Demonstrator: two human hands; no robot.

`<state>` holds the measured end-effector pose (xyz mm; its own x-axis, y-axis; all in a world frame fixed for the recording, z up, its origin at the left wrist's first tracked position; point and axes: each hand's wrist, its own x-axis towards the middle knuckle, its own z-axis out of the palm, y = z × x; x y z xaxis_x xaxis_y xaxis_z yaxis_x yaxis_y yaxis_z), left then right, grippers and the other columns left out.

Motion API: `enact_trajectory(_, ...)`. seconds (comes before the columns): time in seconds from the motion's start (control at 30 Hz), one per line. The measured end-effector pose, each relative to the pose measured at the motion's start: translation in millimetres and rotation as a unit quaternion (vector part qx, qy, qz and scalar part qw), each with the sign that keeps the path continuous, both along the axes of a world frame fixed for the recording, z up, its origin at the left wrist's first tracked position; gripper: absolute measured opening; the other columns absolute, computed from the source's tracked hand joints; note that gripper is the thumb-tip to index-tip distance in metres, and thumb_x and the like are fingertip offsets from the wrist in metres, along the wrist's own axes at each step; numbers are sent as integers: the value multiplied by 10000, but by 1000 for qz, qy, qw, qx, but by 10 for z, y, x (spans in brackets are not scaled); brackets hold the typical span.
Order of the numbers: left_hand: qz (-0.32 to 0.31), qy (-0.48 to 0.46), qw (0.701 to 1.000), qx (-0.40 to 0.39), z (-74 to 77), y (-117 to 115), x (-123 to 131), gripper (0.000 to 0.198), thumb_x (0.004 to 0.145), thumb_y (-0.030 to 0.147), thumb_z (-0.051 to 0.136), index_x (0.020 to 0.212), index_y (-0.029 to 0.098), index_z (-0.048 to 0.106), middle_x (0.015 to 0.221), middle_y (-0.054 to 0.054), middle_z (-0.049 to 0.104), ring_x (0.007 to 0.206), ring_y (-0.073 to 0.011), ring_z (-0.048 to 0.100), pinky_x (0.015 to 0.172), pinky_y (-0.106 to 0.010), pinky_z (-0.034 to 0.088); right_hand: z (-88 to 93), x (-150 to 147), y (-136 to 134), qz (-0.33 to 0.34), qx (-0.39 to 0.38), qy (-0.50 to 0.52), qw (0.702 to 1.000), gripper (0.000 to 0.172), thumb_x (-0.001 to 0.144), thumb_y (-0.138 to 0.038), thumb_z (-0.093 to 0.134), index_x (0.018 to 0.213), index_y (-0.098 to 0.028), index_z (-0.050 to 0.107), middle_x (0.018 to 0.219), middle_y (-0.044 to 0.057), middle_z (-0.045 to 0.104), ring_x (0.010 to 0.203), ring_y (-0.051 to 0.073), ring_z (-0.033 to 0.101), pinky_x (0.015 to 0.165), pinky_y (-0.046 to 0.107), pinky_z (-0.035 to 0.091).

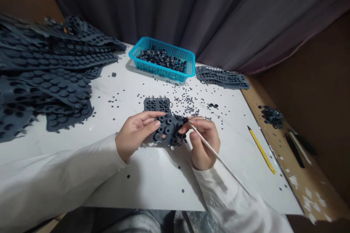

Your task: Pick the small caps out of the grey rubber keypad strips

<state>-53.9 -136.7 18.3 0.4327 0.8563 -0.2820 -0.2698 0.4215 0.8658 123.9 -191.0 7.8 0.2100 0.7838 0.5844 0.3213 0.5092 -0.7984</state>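
My left hand (140,129) pinches the left part of a small dark grey rubber sheet (167,125) covered in round, holed bumps. At the sheet's right end my right hand (203,140) has its fingers closed, with a thin white stick (218,158) running from the fingertips back over my right sleeve. The stick's tip is hidden at the dark parts by the fingers. Just behind lies another piece of bumpy rubber sheet (155,103), flat on the table. Whether the two pieces are joined I cannot tell.
A blue basket (161,71) holds many small dark rubber parts. Large rubber sheets (54,76) are heaped at left; a punched-out sheet (222,77) lies at back right. Tiny discs (188,103) litter the white table (115,185). A yellow knife-like tool (261,149) rests at right.
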Motion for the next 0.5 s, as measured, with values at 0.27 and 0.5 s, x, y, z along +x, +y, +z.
enact_trajectory(0.27, -1, -5, 1000, -16, 1, 23, 8, 449, 678, 370, 822, 1046, 142, 701, 753, -48, 739, 649, -152, 682, 623, -217, 517, 72, 58, -26, 91, 43, -165, 981, 335, 995, -425, 348, 1225, -336, 575, 1025, 8, 760, 957, 216, 651, 1070, 502, 366)
enact_trajectory(0.5, 5, 10, 1000, -15, 19, 31, 16, 400, 697, 366, 802, 1027, 156, 718, 756, -34, 741, 633, -122, 667, 599, -184, 493, 37, 89, -41, 78, 89, -145, 982, 305, 991, -390, 370, 1156, -300, 609, 815, -1, 750, 793, 201, 620, 997, 495, 416)
